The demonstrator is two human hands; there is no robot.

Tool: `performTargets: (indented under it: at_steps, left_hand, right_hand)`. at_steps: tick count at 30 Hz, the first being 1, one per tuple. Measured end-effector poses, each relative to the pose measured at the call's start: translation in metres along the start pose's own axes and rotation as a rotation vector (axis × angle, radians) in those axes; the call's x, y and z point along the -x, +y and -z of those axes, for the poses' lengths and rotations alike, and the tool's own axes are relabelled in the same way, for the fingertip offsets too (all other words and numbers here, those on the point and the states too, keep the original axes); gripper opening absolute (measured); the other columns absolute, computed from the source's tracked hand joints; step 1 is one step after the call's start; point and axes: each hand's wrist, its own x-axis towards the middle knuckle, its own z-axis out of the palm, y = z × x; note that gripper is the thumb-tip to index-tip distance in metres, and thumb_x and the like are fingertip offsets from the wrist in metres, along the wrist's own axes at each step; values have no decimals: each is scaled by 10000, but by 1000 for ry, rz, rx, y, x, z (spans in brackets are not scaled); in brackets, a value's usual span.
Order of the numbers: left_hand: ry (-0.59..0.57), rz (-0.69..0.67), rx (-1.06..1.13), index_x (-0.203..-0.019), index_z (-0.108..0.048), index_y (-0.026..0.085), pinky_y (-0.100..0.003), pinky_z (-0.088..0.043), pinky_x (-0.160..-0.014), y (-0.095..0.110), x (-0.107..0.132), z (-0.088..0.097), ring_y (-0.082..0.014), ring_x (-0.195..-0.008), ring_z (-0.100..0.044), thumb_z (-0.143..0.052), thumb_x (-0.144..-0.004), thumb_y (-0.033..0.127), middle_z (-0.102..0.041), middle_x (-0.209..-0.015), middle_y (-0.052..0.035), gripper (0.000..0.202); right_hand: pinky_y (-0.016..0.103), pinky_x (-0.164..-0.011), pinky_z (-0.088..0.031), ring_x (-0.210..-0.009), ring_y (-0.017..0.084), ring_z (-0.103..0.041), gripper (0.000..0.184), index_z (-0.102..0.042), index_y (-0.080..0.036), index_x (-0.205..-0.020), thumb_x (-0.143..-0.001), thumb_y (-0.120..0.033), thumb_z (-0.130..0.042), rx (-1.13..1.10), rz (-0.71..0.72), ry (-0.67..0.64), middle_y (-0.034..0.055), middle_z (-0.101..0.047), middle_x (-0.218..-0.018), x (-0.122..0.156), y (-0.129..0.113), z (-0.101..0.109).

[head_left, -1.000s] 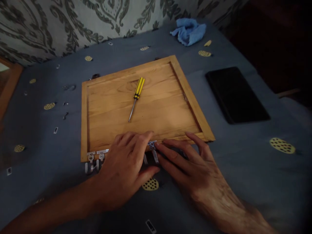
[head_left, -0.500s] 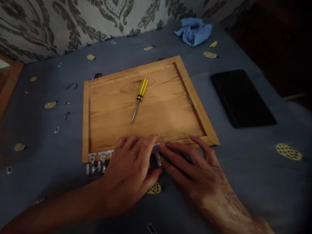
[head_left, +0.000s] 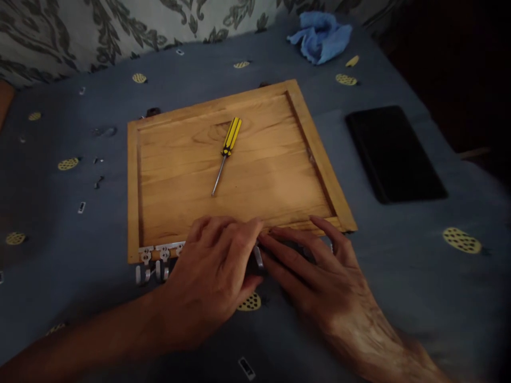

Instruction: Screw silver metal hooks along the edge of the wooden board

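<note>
A framed wooden board [head_left: 239, 181] lies flat on the blue patterned cloth. Along its near edge runs a metal hook rail [head_left: 164, 250], with hooks jutting out toward me. My left hand [head_left: 217, 271] is closed over the middle of this rail, its thumb low beside a hook; the fingertips are partly hidden. Against the rail's right part rests my right hand [head_left: 319, 276], fingers spread and one finger raised over the board's edge. The hands nearly meet at one hook and cover much of the rail. A yellow-and-black screwdriver [head_left: 227, 151] lies on the panel.
Small metal pieces [head_left: 98, 182] and a blurred metal hook [head_left: 106, 131] lie left of the board. A black tablet-like object [head_left: 395, 154] is at the right. Behind the board sits a crumpled blue cloth [head_left: 321, 38], near the patterned backrest [head_left: 151, 26].
The view has shifted slightly, so the board and the things around it appear a little higher and further left. My left index finger has moved slightly right, closer to my right fingers.
</note>
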Motion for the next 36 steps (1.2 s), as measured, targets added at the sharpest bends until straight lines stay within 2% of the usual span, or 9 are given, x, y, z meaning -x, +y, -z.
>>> performTargets:
  at_steps: [6, 11, 14, 22, 36]
  left_hand:
    - [-73, 40, 85, -1376, -308, 100, -446, -469, -958, 1, 0, 2, -265, -1092, -568, -592, -893, 163, -609, -1223, -155, 564]
    - [-123, 104, 173, -1385, -301, 138, -439, -466, -969, 1, -4, 6, -255, -1118, -550, -610, -868, 135, -597, -1248, -128, 603]
    - [-144, 141, 197, -1384, -303, 163, -453, -462, -965, 2, -6, 7, -253, -1111, -551, -606, -863, 134, -602, -1234, -112, 604]
    - [-146, 184, 189, -1376, -303, 198, -504, -455, -952, 1, -5, 4, -271, -1108, -570, -596, -864, 169, -620, -1223, -107, 590]
    - [-104, 215, 210, -1325, -337, 229, -521, -474, -924, 2, -5, 4, -285, -1100, -607, -650, -822, 152, -647, -1191, -101, 597]
  right_hand:
    - [551, -1131, -278, -1173, 235, -564, 310, -675, -172, -1154, -998, -218, -411, -2, 0, 0, 53, -721, -1190, 1, 0, 2]
    - [536, -1136, -267, -1180, 235, -567, 270, -679, -179, -1139, -976, -195, -464, 9, -4, -3, 38, -709, -1224, 1, 0, 2]
    - [523, -1154, -231, -1192, 232, -560, 286, -677, -170, -1143, -991, -200, -437, 2, 1, 2, 38, -703, -1236, 1, 0, 2]
    - [523, -1147, -249, -1188, 226, -560, 316, -678, -185, -1137, -1008, -216, -391, 8, 6, 3, 28, -702, -1239, 0, 1, 4]
    - [537, -1144, -255, -1189, 231, -557, 266, -675, -227, -1144, -953, -193, -493, 10, 8, -11, 27, -705, -1228, 1, 2, 2]
